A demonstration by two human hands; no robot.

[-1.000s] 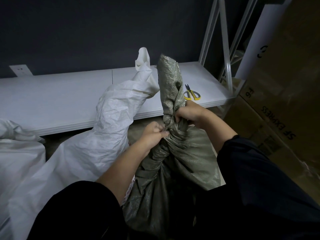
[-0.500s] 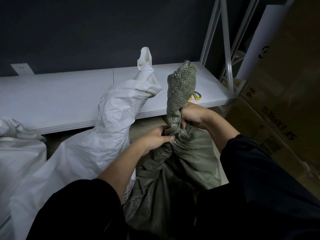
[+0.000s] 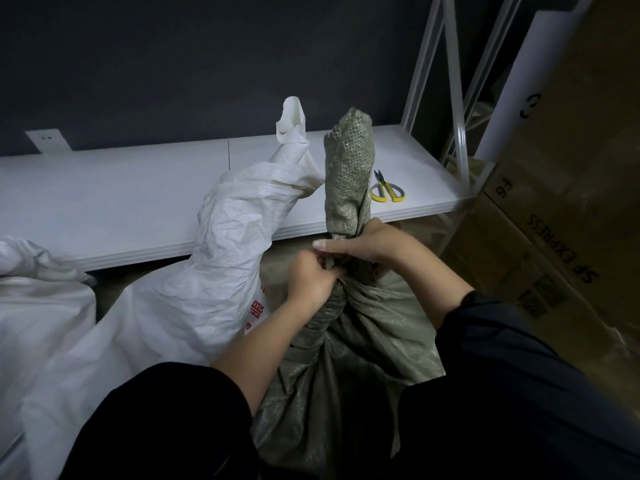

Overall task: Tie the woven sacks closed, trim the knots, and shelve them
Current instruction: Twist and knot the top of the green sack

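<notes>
A grey-green woven sack [image 3: 349,358] stands between my knees, its gathered neck twisted and sticking upright in front of the shelf. My left hand [image 3: 311,278] pinches the fabric at the neck from the left. My right hand [image 3: 367,245] wraps around the neck just above it. A white woven sack [image 3: 194,299] with red print leans against the shelf edge to the left, its twisted top pointing up. Yellow-handled scissors [image 3: 386,188] lie on the white shelf board [image 3: 121,199] behind the grey-green sack.
Another white sack [image 3: 38,306] lies at the far left. Brown cardboard boxes [image 3: 561,216] stand close on the right. The white metal shelf frame [image 3: 457,109] rises at the back right against a dark wall.
The sack's upright neck has straightened and shifted left, uncovering the scissors. My left hand has moved up to the neck and my right hand has closed over it.
</notes>
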